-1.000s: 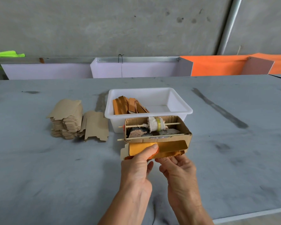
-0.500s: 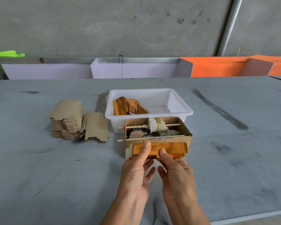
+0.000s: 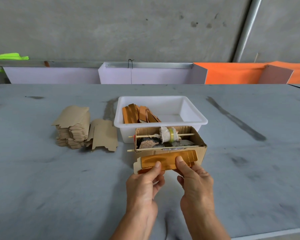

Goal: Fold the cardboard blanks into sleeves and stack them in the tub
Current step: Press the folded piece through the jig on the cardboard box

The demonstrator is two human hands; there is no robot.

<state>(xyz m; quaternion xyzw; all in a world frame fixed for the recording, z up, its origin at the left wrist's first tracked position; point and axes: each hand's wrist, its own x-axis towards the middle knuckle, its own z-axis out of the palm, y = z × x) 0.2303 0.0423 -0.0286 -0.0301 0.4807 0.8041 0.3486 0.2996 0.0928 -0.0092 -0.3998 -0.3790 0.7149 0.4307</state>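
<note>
The left hand [image 3: 145,184] and right hand [image 3: 194,179] each pinch, thumb on top, a glossy orange-gold cardboard blank [image 3: 164,161], held above the grey bench [image 3: 42,187] just before the open brown cardboard box [image 3: 200,153], nearer than the white plastic tub [image 3: 194,116]. Judged mid-fold: next, close the sleeve and stack it on the orange sleeves [image 3: 139,113] in the tub's left end. No legible writing.

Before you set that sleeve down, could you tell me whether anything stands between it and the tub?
Yes: the open cardboard box sits directly between the gold sleeve and the white tub, so it must be lifted over.
</note>
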